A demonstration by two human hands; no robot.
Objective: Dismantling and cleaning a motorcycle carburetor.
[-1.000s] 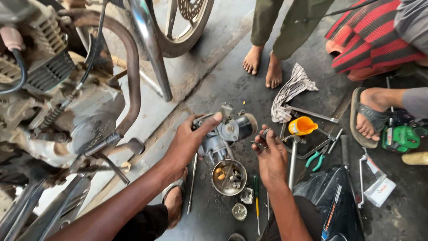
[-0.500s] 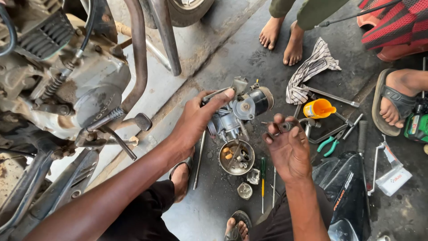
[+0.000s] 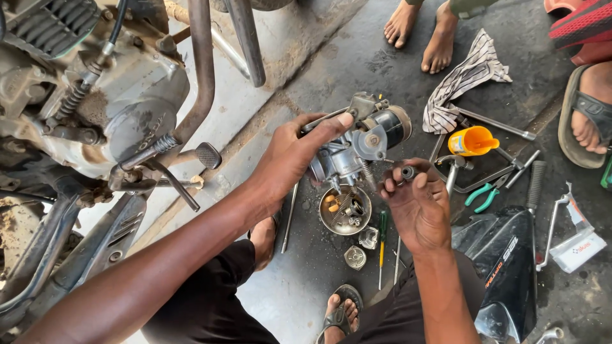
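Observation:
My left hand (image 3: pixel 290 159) grips a grey metal carburettor (image 3: pixel 360 143) and holds it above the dark floor. My right hand (image 3: pixel 417 204) is just right of it, palm up, with a small dark round part (image 3: pixel 408 172) pinched at its fingertips. Directly below the carburettor sits a small metal bowl (image 3: pixel 345 211) with several small brass and steel parts inside. A green-handled screwdriver (image 3: pixel 381 242) lies on the floor beside the bowl.
A motorcycle engine (image 3: pixel 121 95) with footpeg fills the left. On the floor lie a striped rag (image 3: pixel 468 76), an orange cup (image 3: pixel 472 141), green pliers (image 3: pixel 483 194), wrenches and a black bag (image 3: pixel 503 274). Other people's bare and sandalled feet (image 3: pixel 421 32) stand at the top and right.
The view has shifted, so everything sits lower and nearer in frame. My right hand has turned palm up and drawn slightly away from the carburettor with the small part at its fingertips.

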